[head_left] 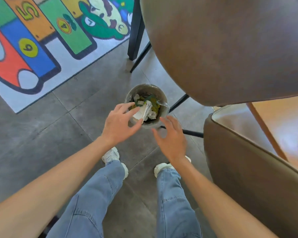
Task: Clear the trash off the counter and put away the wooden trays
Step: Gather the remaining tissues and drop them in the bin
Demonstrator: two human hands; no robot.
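A small round grey trash bin (159, 93) with a clear liner stands on the floor below me, holding crumpled white paper, green and yellow scraps. A white wrapper (144, 110) lies across its near rim, just off my fingertips. My left hand (120, 124) hovers over the bin's left edge with fingers spread and nothing gripped. My right hand (172, 140) hangs just in front of the bin, fingers apart and empty. No wooden trays or counter show here.
Two brown upholstered chairs (222, 48) with black legs crowd the right side, one seat back (248, 169) close to my right arm. A colourful numbered play mat (33, 40) covers the floor at upper left. Grey floor tiles surround my feet.
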